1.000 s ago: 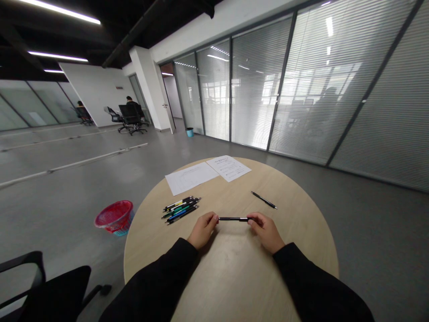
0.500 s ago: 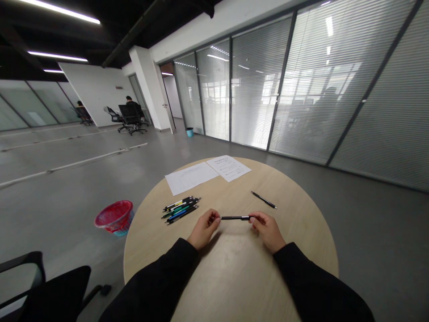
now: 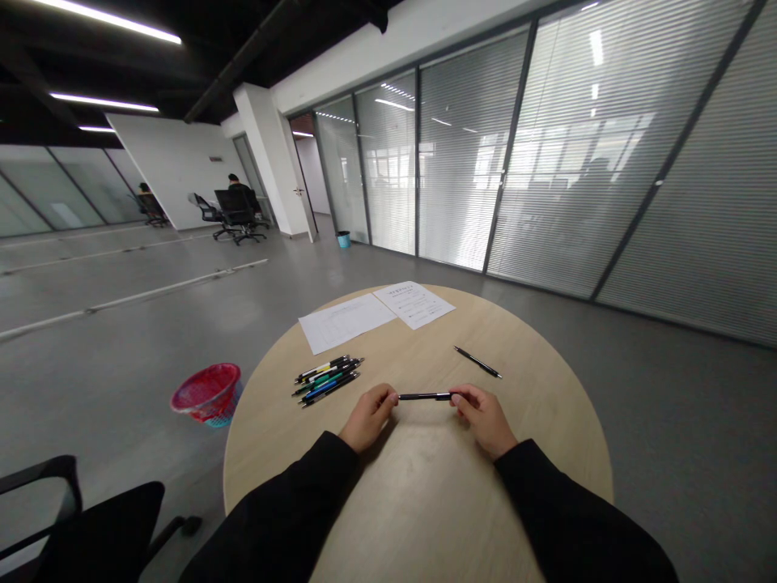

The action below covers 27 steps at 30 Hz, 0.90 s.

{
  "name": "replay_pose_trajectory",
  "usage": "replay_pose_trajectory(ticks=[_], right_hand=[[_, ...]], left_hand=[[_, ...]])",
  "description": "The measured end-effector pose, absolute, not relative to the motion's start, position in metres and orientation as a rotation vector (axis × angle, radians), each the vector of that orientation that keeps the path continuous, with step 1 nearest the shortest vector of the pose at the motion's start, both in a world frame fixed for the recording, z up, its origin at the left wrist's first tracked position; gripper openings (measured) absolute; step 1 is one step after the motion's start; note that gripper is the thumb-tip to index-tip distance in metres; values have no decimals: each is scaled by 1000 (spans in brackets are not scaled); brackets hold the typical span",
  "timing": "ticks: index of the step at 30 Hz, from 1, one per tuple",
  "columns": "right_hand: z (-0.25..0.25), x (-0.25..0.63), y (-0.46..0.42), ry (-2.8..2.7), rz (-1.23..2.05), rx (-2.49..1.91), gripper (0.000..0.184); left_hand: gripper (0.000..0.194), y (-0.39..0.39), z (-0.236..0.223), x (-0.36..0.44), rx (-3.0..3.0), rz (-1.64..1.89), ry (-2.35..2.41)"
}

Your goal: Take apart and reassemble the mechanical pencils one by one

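A: Where's the black pen [image 3: 425,396]?

B: Level across the gap between the hands, over the near half of the desk [image 3: 425,502]. The left grip [image 3: 367,417] pinches one end and the right grip [image 3: 486,421] the other, each closed around it at the fingertips. Whether it clears the desk, I can't tell.

A: And the other pens?

B: A slim pen [image 3: 477,362] lies alone at a slant, ahead of the right grip. Ahead of the left, a bundle of pens [image 3: 328,380], black, green and blue, sits side by side, and neither grip touches it. So one pen is in hand, while the bundle and the lone one are left lying.

A: What's beyond them?

B: Two sheets [image 3: 380,316] touching at the far edge of the desk.

A: And the room?

B: Grey floor [image 3: 121,324], a red basket [image 3: 206,393] just off the desk's left side, a glass wall [image 3: 546,154] with blinds to the right, and far off, a person [image 3: 239,182] seated in a chair [image 3: 236,206].
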State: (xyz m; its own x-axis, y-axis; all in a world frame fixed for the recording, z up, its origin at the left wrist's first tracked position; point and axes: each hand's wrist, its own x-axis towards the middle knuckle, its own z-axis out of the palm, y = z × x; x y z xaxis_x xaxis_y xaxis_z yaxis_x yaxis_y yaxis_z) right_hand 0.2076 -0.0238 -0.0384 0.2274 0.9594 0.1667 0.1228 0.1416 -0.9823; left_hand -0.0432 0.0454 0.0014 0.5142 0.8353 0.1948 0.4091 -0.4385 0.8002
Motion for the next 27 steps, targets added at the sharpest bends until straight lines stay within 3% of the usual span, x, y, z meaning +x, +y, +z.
replay_pose_trajectory(ticks=[16, 27], right_hand=[[-42, 207, -23, -1162, 944, -1274, 33], [-40, 199, -29, -1374, 997, -1235, 17]], left_hand=[[32, 46, 5, -45, 2014, 878, 961], [35, 48, 2, -42, 1745, 988, 997]])
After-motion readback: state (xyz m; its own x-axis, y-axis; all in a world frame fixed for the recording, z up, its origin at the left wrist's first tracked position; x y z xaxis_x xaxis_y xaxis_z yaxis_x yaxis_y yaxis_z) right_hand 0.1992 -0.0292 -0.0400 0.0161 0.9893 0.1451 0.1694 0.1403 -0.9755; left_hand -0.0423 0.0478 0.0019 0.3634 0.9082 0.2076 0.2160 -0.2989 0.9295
